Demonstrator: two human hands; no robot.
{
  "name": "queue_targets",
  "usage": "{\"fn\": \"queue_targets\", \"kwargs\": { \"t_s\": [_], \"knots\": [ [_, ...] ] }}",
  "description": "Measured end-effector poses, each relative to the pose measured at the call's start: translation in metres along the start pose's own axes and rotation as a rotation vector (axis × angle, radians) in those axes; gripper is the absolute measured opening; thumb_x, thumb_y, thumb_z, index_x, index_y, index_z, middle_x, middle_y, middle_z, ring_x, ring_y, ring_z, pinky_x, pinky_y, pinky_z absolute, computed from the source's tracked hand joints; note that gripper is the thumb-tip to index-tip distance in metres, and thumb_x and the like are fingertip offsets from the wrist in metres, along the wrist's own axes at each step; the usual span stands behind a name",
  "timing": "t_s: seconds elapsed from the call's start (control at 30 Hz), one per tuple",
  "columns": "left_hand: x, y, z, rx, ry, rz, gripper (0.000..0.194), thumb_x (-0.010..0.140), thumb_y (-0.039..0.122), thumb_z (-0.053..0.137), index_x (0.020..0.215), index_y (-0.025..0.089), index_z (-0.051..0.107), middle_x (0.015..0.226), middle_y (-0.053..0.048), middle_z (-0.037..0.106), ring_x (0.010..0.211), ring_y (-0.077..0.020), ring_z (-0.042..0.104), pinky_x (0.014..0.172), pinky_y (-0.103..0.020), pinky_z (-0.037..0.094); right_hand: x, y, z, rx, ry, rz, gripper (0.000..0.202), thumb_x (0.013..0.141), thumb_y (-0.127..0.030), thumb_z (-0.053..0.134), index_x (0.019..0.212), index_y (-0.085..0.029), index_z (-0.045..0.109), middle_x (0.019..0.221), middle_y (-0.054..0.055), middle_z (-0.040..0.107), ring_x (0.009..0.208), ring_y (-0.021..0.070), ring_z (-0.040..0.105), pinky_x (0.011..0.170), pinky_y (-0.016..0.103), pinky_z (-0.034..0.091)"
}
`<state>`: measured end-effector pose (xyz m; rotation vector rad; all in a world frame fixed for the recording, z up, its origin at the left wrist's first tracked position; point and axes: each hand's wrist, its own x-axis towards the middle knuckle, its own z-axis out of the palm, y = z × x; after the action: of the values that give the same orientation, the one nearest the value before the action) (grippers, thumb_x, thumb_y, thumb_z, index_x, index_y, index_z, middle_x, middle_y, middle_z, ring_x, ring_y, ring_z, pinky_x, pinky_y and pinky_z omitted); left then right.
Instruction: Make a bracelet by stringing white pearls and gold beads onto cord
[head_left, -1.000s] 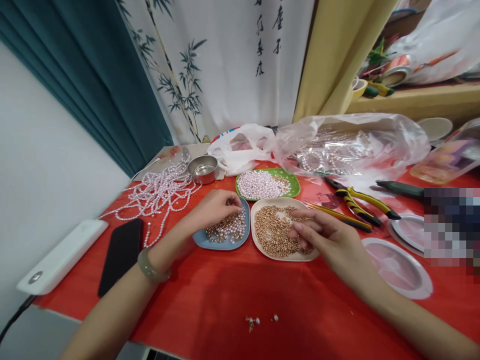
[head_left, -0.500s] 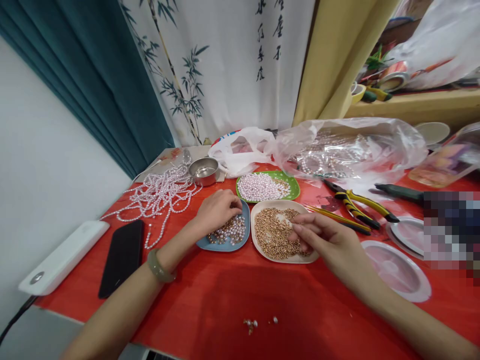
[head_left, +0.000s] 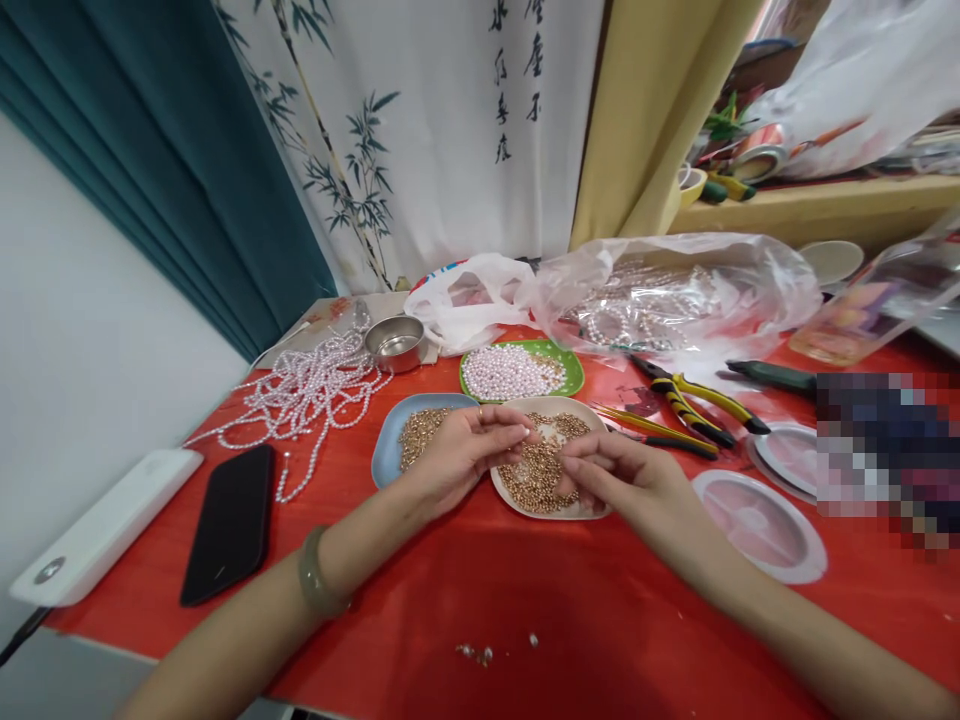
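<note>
My left hand (head_left: 471,455) is closed in a pinch above the gap between the blue dish (head_left: 386,445) and the cream dish (head_left: 553,514). A green bangle (head_left: 319,575) circles that wrist. From the right, my right hand (head_left: 630,478) hovers over the cream dish, thumb and fingertips pinched together. What either hand holds is too small to make out. Gold beads (head_left: 534,480) fill the cream dish. In the blue dish lie more gold-coloured beads (head_left: 420,432), partly covered by my left hand. Behind them stands a green dish (head_left: 574,375) of pearly beads (head_left: 510,372).
Strings of pearly beads (head_left: 315,385) lie left, near a metal bowl (head_left: 395,343), a black phone (head_left: 229,525) and a white case (head_left: 105,525). Pliers (head_left: 697,405), tweezers (head_left: 652,428) and a round white spool (head_left: 761,525) lie right. Several tiny beads (head_left: 476,655) rest in front; plastic bags (head_left: 675,300) behind.
My left hand has lifted from the blue dish and moved right, toward my right hand. My right hand stays pinched over the cream dish. The whole view has shifted slightly.
</note>
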<state>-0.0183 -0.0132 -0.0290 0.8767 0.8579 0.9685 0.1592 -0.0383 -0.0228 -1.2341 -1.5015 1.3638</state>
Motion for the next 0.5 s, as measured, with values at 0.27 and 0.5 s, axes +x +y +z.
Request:
{"fn": "queue_targets", "kwargs": {
  "t_s": [0.27,0.5],
  "knots": [
    [0.0017,-0.0086,-0.0002,-0.036,-0.008,-0.036,0.014,0.064,0.022,0.072,0.075,0.014,0.069,0.068,-0.002,0.067,0.060,-0.0060,0.058,0.060,-0.016,0.045,-0.0028,-0.0068,0.0034,-0.054,0.014,-0.047,0.013,0.071,-0.027,0.052,0.064,-0.017,0.055,0.052,-0.002,0.058,0.044,0.0082,0.044,0.043,0.021,0.035],
    [-0.0008,-0.0091,0.0048,0.041,0.007,-0.021,0.016,0.057,0.018,0.076,0.071,0.015,0.070,0.068,-0.001,0.065,0.060,-0.0062,0.056,0.059,-0.017,0.042,-0.0037,-0.0026,0.0027,-0.078,0.017,-0.060,0.008,0.069,-0.022,0.051,0.064,-0.018,0.056,0.052,-0.003,0.056,0.044,0.0087,0.047,0.042,0.020,0.035]
  ]
}}
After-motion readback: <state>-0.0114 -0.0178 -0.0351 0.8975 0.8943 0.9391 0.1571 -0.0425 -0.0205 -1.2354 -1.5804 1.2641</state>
